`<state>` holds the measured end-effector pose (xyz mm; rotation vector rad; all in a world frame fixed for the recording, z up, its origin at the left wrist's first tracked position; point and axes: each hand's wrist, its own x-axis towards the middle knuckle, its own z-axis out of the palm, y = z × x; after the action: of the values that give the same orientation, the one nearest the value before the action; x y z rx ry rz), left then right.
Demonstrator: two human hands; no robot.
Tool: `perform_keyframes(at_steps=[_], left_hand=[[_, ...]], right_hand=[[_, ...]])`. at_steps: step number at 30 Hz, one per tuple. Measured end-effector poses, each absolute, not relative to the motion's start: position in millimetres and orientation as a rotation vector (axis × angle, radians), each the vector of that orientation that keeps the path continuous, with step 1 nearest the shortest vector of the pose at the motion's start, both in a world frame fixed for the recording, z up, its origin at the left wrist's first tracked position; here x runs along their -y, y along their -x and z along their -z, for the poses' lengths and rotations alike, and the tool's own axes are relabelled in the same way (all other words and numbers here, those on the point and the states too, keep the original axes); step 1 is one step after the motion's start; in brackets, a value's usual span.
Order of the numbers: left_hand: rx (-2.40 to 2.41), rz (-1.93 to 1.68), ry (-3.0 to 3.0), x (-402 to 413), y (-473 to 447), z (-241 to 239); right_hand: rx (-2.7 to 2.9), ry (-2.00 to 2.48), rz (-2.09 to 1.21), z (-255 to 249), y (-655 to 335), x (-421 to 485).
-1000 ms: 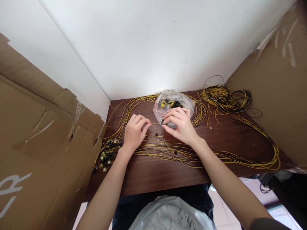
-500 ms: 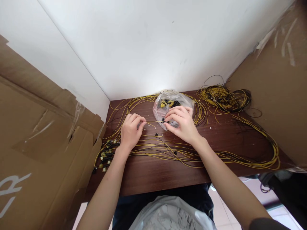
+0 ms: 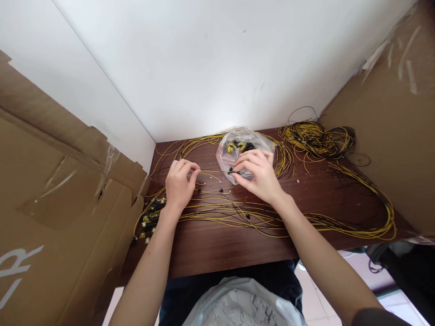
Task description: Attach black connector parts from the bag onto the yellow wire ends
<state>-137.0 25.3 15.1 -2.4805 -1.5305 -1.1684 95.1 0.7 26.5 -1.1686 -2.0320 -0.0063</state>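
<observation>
My left hand (image 3: 181, 181) pinches a thin yellow wire (image 3: 214, 171), which runs across to my right hand (image 3: 255, 174). Between the thumb and fingertips of my right hand sits a small black connector (image 3: 231, 170), with dark wire beside it. Just behind that hand lies a clear plastic bag (image 3: 224, 149) with yellow and black pieces (image 3: 239, 146) in it. Loose wire ends and a small black part (image 3: 221, 190) lie on the table below the stretched wire. Under my left wrist and forearm pass long yellow and black wires (image 3: 217, 213).
A tangled wire coil (image 3: 312, 136) sits at the back right; more wires (image 3: 390, 217) curve along the right side. Several yellow-and-black taped parts (image 3: 152, 217) lie at the left. Cardboard (image 3: 68, 217) stands on both sides of the brown table (image 3: 217, 258). A plastic bag (image 3: 241, 303) is below its front edge.
My left hand has moved a little to the left, away from my right hand, so the gap between them is wider. My right hand has stayed in place with the connector.
</observation>
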Motion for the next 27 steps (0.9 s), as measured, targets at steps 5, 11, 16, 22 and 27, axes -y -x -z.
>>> perform_keyframes(at_steps=[5,11,16,22,27], left_hand=[[1.598,1.203,2.408,-27,141,-15],[1.746,1.395,2.329,-33,147,-12],[1.906,1.557,2.169,-39,154,-7],[1.913,1.477,2.126,-38,154,-8],[1.598,1.435,2.165,-27,138,-17]], right_hand=[[2.030,1.177,0.014,-27,-96,-1],[2.010,1.176,0.016,-27,-97,-1],[1.995,1.160,0.023,-28,-97,-1],[2.004,1.163,0.011,-27,-96,-1],[2.011,1.160,0.004,-26,-94,0]])
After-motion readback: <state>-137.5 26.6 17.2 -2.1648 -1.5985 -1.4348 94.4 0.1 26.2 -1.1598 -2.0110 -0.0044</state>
